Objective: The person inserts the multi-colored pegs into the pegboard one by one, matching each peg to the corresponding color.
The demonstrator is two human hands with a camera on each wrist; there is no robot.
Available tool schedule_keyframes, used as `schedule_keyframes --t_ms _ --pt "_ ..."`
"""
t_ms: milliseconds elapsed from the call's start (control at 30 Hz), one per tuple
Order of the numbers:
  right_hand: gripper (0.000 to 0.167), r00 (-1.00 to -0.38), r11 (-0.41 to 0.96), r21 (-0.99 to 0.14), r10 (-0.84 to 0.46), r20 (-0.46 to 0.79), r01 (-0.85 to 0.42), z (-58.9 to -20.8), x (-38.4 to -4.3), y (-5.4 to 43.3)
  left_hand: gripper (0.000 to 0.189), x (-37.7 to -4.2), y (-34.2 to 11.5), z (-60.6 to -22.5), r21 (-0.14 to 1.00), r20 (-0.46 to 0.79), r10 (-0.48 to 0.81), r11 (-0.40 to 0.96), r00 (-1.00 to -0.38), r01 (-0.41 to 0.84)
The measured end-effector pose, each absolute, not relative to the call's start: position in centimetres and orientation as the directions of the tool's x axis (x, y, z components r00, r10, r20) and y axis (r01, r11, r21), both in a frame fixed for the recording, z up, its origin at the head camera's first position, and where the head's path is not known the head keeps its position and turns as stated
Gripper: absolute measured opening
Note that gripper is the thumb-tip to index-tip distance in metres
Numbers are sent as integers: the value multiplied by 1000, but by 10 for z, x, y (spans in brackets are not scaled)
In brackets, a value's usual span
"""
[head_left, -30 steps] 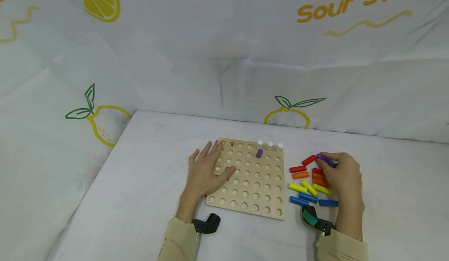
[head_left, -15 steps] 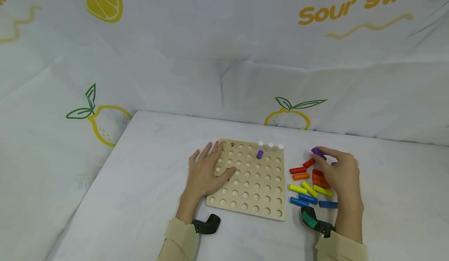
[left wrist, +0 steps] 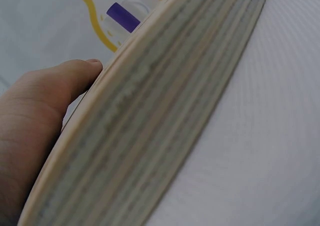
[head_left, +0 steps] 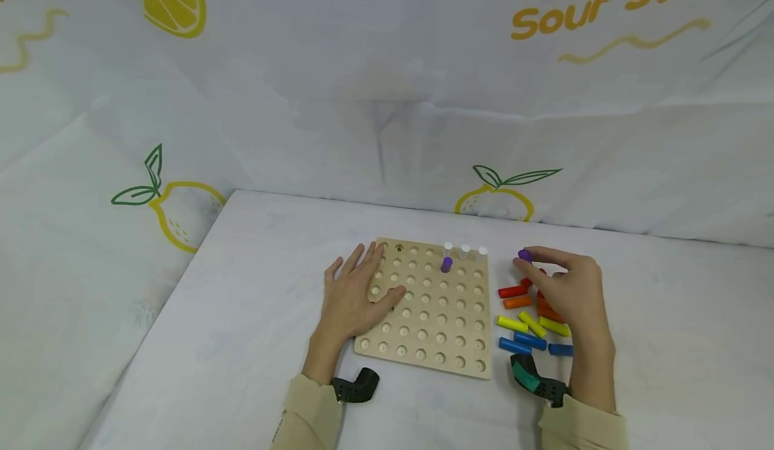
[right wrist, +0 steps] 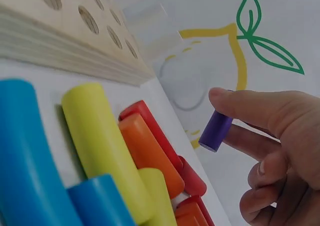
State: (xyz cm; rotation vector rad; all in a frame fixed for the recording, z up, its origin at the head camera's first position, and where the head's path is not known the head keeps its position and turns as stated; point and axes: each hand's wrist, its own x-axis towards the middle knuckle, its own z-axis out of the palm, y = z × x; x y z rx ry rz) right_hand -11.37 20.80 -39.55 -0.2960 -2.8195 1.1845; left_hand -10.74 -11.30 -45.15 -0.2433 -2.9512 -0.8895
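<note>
Purple peg [right wrist: 216, 131] in right grip [head_left: 573, 287]
Was pinched at the fingertips [right wrist: 219, 96], apart from the board [head_left: 431, 344] touched by the spread left grip [head_left: 353, 305].

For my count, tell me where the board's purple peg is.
In the head view, the purple peg sits right of centre in the pegboard, second row from the far edge, directly in front of the leftmost white peg.

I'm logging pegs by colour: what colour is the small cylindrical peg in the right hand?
Purple; the small cylindrical peg shows best in the right wrist view.
</note>
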Motion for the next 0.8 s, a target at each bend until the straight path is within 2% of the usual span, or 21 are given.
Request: schedule_keyframes --t_ms 267,500,800 --pt "47 -985 628 -766 166 -39 137 -391 -115 199 87 -108 -114 -452 550 92 135 819 -987 163" --pt "46 -996 596 -799 80 -37 78 -388 -115 189 87 -108 -113 -451 555 93 134 816 -987 164" --pt "35 -999 541 -841 -50 -8 -20 -392 -119 169 88 -108 -114 -452 557 101 134 814 -986 167"
